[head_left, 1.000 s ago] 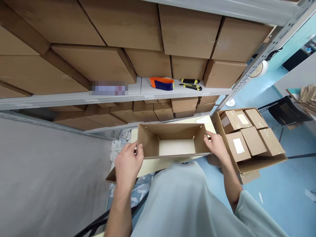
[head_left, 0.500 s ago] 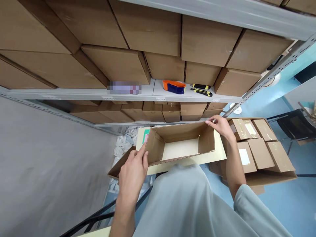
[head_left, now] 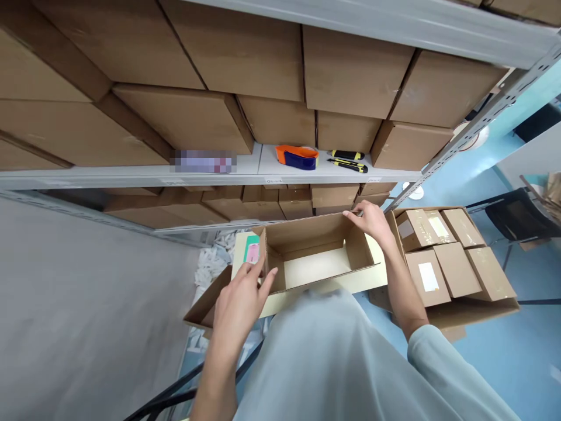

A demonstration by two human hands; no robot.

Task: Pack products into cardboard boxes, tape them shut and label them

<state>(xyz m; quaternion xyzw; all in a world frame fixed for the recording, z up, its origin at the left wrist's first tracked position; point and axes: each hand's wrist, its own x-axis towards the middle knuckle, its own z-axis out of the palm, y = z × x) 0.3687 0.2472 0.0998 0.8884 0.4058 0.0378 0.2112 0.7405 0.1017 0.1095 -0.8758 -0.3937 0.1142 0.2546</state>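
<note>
An open, empty cardboard box (head_left: 315, 241) sits on a pale yellow table top (head_left: 374, 275) in front of me. My left hand (head_left: 239, 304) presses its fingers against the box's left end wall, thumb outside and fingertips on the wall's rim. My right hand (head_left: 371, 225) grips the far right corner of the box, with its fingers curled over the rim. A small pink and green item (head_left: 252, 252) lies on the table just left of the box.
A metal shelf (head_left: 280, 169) ahead carries an orange and blue tape dispenser (head_left: 297, 156) and two yellow-black utility knives (head_left: 348, 161) among stacked brown cartons. At right a large open carton (head_left: 442, 257) on the blue floor holds several small sealed boxes. White scraps litter the floor at left.
The box has turned slightly and shifted left. My left hand has slid up onto the left end wall. My right hand went from the right wall to the far right corner.
</note>
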